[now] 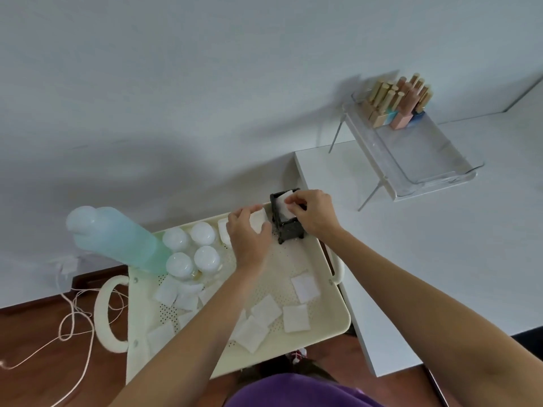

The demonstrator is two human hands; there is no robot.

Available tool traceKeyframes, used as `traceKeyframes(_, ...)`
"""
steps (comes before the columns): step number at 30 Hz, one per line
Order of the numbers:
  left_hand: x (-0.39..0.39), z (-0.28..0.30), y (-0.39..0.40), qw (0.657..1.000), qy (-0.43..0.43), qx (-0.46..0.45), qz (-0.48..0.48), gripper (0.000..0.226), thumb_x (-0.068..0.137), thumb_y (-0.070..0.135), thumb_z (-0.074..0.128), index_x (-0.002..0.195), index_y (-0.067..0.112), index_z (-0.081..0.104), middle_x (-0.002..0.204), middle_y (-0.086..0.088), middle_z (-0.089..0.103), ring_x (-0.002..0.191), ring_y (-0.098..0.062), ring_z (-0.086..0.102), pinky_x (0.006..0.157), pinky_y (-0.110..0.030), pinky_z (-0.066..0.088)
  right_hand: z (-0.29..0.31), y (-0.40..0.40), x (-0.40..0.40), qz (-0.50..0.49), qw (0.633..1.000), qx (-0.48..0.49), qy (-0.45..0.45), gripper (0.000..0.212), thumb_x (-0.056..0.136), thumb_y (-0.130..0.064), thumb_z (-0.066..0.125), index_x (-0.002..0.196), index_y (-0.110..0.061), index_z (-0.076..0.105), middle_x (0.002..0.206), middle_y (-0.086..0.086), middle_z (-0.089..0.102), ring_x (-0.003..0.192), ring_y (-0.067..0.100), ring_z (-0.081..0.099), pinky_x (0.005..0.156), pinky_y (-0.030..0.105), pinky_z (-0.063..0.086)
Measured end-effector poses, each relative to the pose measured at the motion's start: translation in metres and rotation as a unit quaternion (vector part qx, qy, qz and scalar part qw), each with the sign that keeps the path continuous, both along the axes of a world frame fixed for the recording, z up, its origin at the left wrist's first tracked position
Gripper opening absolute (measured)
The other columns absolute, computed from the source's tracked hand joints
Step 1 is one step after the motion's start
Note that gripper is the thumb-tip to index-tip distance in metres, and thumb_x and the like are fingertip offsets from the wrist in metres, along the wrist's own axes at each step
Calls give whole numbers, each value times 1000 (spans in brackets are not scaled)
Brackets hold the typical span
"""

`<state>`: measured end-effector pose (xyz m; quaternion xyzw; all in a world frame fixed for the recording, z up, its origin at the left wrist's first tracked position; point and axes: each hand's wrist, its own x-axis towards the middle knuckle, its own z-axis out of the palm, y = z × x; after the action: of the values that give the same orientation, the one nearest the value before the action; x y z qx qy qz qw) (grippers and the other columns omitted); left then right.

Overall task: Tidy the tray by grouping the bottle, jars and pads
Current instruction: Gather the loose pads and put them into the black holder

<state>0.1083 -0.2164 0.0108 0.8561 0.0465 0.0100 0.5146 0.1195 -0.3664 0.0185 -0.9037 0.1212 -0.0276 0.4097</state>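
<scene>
The right hand (313,212) pinches a white pad (284,204) in the black holder (287,220) at the tray's (329,330) far corner. The left hand's (249,235) grip closes on more pads (258,221). Bottle (117,239) and jars (191,249) stand grouped far left; loose pads (295,318) lie scattered nearer.

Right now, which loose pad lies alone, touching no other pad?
The pad by the tray's right edge, near the right handle. The other loose pads overlap or touch in clusters at the front and left.

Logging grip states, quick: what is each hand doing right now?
Left hand: closed on a stack of white pads.
Right hand: fingers pinching a white pad into the black holder.
</scene>
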Motion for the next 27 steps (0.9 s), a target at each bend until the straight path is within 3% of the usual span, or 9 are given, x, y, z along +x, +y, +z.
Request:
traceKeyframes(2,-16,-6,19,1000,-9,-4,-17,34,79,5,63,108,23,64,113,4,53,103,-10,51,88,-23,42,-4,1,3,46,996,-69,21,18,91,-15,60,101,-16,75,90,7,73,96,31,58,88,34,46)
traceKeyframes(5,-36,-26,44,998,20,16,-60,28,83,6,65,107,20,63,112,4,58,94,2,51,84,-20,45,-5,-1,4,80,987,-131,40,22,94,-16,56,106,-20,73,104,12,66,103,33,50,91,32,38)
traceKeyframes(9,-56,-62,68,973,137,108,-148,25,85,12,68,110,13,63,110,-2,62,96,-9,57,86,-17,43,7,3,-10,47,992,-104,-46,24,92,-9,56,109,-15,71,116,11,54,108,24,48,86,26,40)
traceKeyframes(13,-73,-85,72,921,219,218,-238,37,81,27,72,115,17,61,117,-1,58,105,-14,58,94,-27,49,9,13,-52,28,988,-88,-125,12,90,-6,58,95,-11,68,97,6,57,84,17,55,75,24,46)
traceKeyframes(15,-78,-89,70,908,221,256,-246,42,75,35,77,111,20,60,112,2,54,103,-16,57,92,-33,51,-8,19,-78,66,991,-98,-67,11,90,-3,57,91,-6,67,90,9,61,78,22,58,73,34,52)
traceKeyframes(17,-81,-91,66,901,207,287,-250,40,72,38,78,103,21,60,107,2,54,98,-17,56,87,-34,51,-30,24,-99,75,988,-116,73,15,92,-3,52,99,-6,65,100,11,63,83,24,61,76,40,54)
traceKeyframes(20,-80,-95,63,894,200,305,-260,29,76,35,76,97,20,64,106,0,56,96,-18,55,81,-30,48,-55,27,-116,53,954,-150,254,27,92,2,49,116,-5,57,118,11,52,90,27,59,75,37,53)
traceKeyframes(25,-80,-92,62,916,199,250,-242,16,81,29,71,89,18,64,96,1,64,88,-17,60,75,-31,50,-70,39,-126,49,934,-199,294,41,86,8,50,124,-4,43,124,21,45,101,36,61,82,37,53)
traceKeyframes(27,-78,-87,65,933,204,200,-220,13,79,26,72,85,19,62,84,5,63,81,-16,62,70,-28,49,-75,42,-126,43,930,-218,292,46,87,6,53,128,-5,37,125,24,45,100,36,62,76,35,50)
